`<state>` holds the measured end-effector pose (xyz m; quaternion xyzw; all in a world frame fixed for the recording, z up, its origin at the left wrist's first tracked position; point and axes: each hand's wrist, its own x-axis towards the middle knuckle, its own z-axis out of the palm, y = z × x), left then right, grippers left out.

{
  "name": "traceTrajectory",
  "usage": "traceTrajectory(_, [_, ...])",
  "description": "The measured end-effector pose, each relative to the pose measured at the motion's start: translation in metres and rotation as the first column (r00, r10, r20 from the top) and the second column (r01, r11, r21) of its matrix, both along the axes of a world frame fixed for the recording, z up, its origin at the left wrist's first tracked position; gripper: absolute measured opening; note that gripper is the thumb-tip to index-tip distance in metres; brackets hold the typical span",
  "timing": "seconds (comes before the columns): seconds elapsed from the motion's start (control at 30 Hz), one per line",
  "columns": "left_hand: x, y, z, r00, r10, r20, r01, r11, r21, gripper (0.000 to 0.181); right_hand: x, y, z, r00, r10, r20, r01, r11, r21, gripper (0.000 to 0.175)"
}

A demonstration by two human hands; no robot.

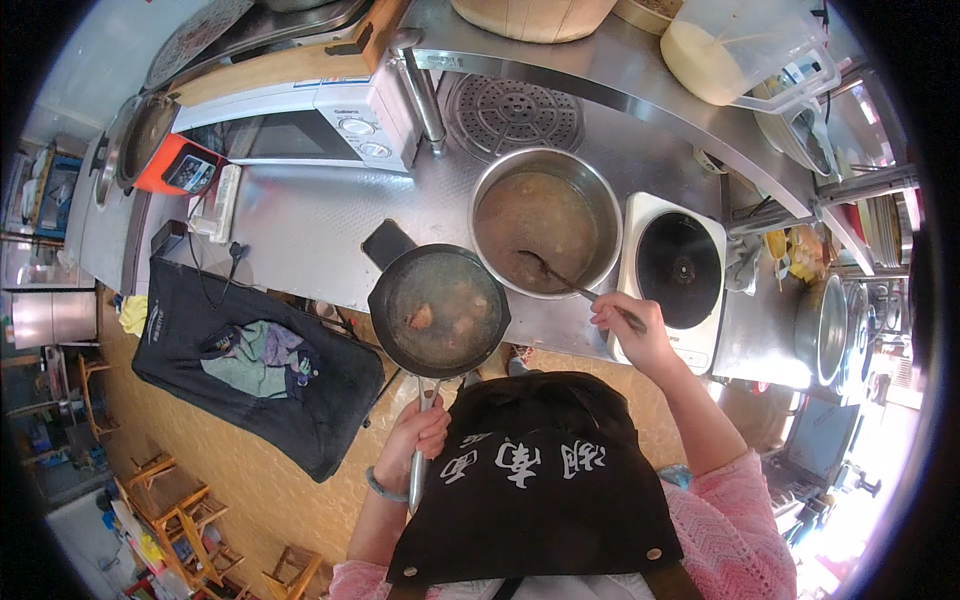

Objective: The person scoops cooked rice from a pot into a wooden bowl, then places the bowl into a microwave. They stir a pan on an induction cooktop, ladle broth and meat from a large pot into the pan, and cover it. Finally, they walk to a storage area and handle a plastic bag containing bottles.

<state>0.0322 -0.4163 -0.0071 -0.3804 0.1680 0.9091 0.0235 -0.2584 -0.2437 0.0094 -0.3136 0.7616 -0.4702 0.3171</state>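
Note:
My left hand (426, 429) grips the metal handle of a dark frying pan (379, 341), held close to the counter's front edge. Cloudy liquid with a few brownish chunks (419, 316) fills the pan. My right hand (628, 328) holds the handle of a long stirring utensil (574, 285). Its head is dipped in the brown soup inside a wide stainless steel pot (486, 259), so its exact shape is partly hidden. That pot stands on the counter just beyond the pan, to the right.
Right of the pot sits a white electric cooker (679, 270) with a black round plate. A dark phone (387, 244) lies partly behind the pan. At the back left is a white microwave (300, 124). A dark cloth-covered surface (262, 420) holds crumpled fabric. A steel shelf (622, 90) overhangs the counter.

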Motion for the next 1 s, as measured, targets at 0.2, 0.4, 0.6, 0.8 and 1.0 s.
traceTrajectory(0.2, [0.001, 0.001, -0.002, 1.0, 0.003, -0.025, -0.003, 1.0, 0.003, 0.002, -0.012, -0.004, -0.005, 0.831, -0.335, 0.444, 0.379, 0.925, -0.011, 0.017])
traceTrajectory(0.4, [0.0, 0.001, -0.001, 1.0, 0.004, -0.014, -0.004, 1.0, 0.007, 0.002, -0.018, -0.001, 0.003, 0.746, -0.433, 0.506, 0.509, 0.861, -0.012, 0.016])
traceTrajectory(0.6, [0.0, 0.001, -0.001, 1.0, 0.003, -0.005, -0.003, 1.0, 0.005, 0.002, -0.021, 0.002, 0.005, 0.687, -0.478, 0.548, 0.585, 0.811, -0.026, 0.016])
traceTrajectory(0.8, [0.0, 0.002, 0.003, 1.0, 0.006, -0.018, -0.006, 1.0, -0.011, 0.002, -0.017, 0.003, 0.014, 0.743, -0.446, 0.5, 0.539, 0.841, -0.052, 0.016])
traceTrajectory(1.0, [0.001, 0.001, 0.002, 1.0, 0.003, -0.001, -0.003, 1.0, 0.001, 0.002, -0.002, 0.002, 0.045, 0.821, -0.411, 0.396, 0.484, 0.87, -0.1, 0.017])
